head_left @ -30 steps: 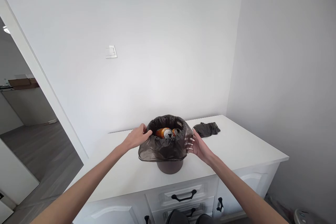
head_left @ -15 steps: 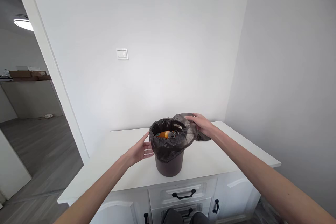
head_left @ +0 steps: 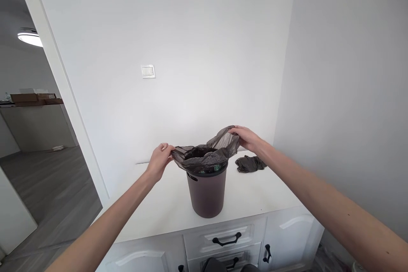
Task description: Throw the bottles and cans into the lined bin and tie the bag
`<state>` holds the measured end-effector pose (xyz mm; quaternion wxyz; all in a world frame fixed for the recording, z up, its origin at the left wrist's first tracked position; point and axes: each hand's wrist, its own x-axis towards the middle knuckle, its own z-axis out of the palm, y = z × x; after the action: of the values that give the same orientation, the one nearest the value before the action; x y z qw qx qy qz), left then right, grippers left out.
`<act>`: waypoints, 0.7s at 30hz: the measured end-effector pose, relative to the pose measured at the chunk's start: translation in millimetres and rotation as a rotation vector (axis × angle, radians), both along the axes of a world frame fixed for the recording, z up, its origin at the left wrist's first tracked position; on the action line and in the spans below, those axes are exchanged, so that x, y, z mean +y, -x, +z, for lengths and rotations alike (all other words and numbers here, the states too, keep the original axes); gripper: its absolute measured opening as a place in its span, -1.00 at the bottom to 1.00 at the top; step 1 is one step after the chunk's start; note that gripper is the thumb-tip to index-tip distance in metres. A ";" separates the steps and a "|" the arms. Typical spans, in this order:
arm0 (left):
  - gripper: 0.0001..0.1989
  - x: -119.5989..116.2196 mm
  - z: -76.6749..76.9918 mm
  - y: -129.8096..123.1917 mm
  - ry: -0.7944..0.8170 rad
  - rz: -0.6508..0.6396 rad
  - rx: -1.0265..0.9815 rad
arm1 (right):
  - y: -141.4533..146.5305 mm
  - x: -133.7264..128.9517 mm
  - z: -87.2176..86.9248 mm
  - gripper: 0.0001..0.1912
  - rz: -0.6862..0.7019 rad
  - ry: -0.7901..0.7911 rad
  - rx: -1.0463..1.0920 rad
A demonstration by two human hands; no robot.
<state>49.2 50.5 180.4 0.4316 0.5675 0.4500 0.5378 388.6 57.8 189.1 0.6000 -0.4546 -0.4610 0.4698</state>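
A dark purple-brown bin [head_left: 208, 195] stands upright on the white cabinet top [head_left: 153, 204]. Its black plastic bag [head_left: 205, 160] is lifted off the outer wall and stretched wide above the rim. My left hand [head_left: 160, 159] pinches the bag's left edge, out beyond the rim. On the right, my right hand [head_left: 245, 137] grips a raised part of the bag edge, slightly higher. Something green shows by the rim at the front; the contents inside are hidden by the bag.
A crumpled dark bag [head_left: 250, 164] lies right of the bin on the cabinet top. Black-handled drawers and doors [head_left: 227, 239] form the cabinet front. Behind rises a white wall with a switch [head_left: 148, 71]. A doorway opens at the left.
My left hand has closed on the bag's edge and moved up and left. Both sides of the bag have risen, baring more of the bin's wall. The orange can inside no longer shows.
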 end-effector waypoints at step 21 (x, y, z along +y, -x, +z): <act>-0.66 21.0 29.2 -25.2 0.032 -0.023 -0.059 | -60.4 -49.8 -21.2 -0.75 -0.289 0.015 0.149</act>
<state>74.3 71.6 209.6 0.4599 0.5494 0.4392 0.5420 449.0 8.0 168.0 0.6907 -0.4845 -0.3414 0.4143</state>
